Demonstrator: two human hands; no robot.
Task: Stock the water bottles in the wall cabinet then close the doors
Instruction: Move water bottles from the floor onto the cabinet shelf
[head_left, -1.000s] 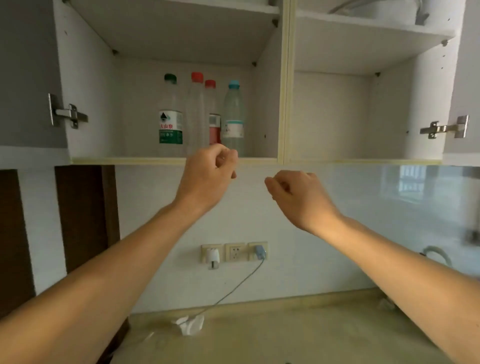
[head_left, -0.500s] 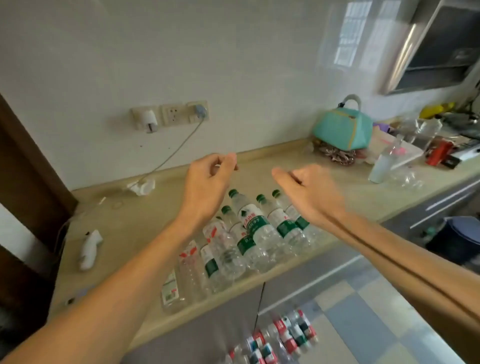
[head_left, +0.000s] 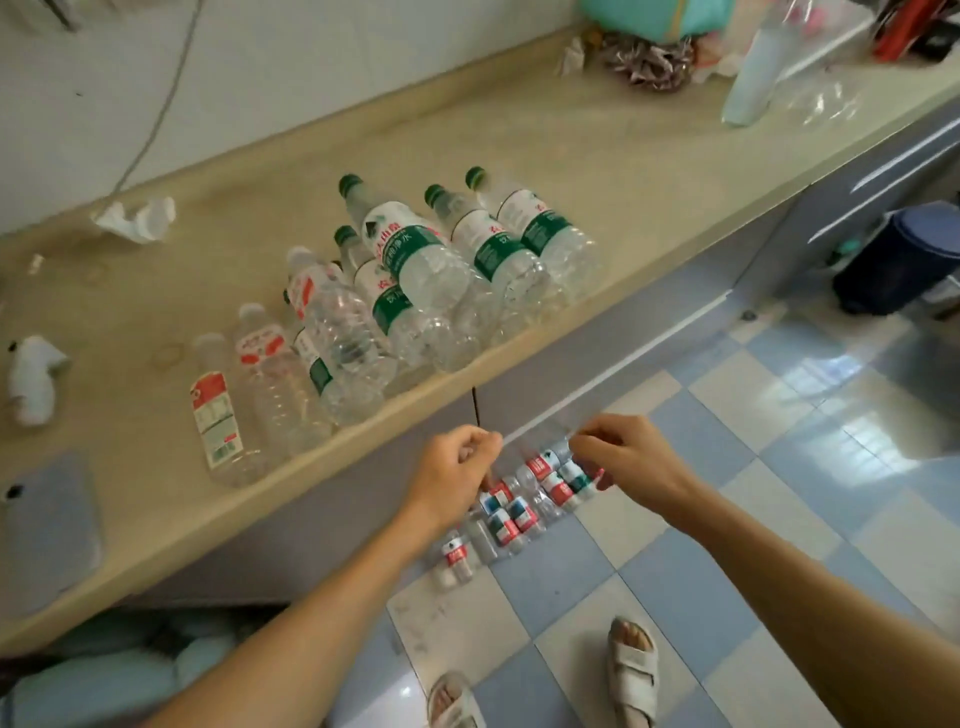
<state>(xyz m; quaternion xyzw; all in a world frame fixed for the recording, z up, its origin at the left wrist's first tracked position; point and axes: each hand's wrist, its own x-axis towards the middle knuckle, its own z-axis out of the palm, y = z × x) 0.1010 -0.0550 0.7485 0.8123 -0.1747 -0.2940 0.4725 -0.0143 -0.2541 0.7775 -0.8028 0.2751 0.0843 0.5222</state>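
Head view: left hand (head_left: 457, 467) and right hand (head_left: 631, 460) loosely curled, empty, above clear plastic floor bottles (head_left: 519, 506). Risk imo: green-capped countertop bottles (head_left: 441, 270) at edge w/ rounded sides, could roll off if bumped.

A home kitchen: beige countertop (head_left: 597, 156), tiled wall (head_left: 311, 62), checkered floor (head_left: 779, 467).

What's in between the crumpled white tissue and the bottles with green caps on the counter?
Nothing: the head view shows bare counter between the crumpled tissue and the green-capped bottles.
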